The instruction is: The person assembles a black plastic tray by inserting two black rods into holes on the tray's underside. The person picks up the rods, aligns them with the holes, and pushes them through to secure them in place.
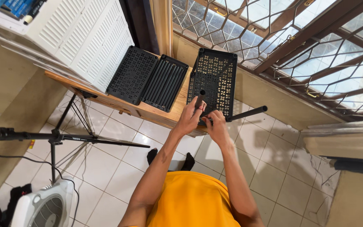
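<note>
A short black tube (200, 100) stands nearly upright at the near edge of a black perforated shelf panel (215, 80), and the left hand (190, 118) is wrapped round its lower part — the grip pressed together on the tube, whose open top end shows above the fingers. Just beside it, on the near side of the panel, the right hand (216, 125) closes its grip on the end of a longer black tube (245, 114), which runs out sideways from that hand, past the panel's near right corner and out over the tiled floor (118, 164). The two hands sit close together, almost touching, right at the panel's near edge.

The panel lies flat on a wooden table (148, 111), its far end toward the latticed window (274, 38). To the left of the panel, on the same table, lies a tray of black tubes (164, 83) set side by side, and beyond that tray a second perforated black panel (132, 75). Farther left of the panel, a white slatted unit (85, 38) rests on the table.

Well away from the panel, lower left, a black tripod stand (55, 136) rises from the floor — beside a white fan (47, 208).
</note>
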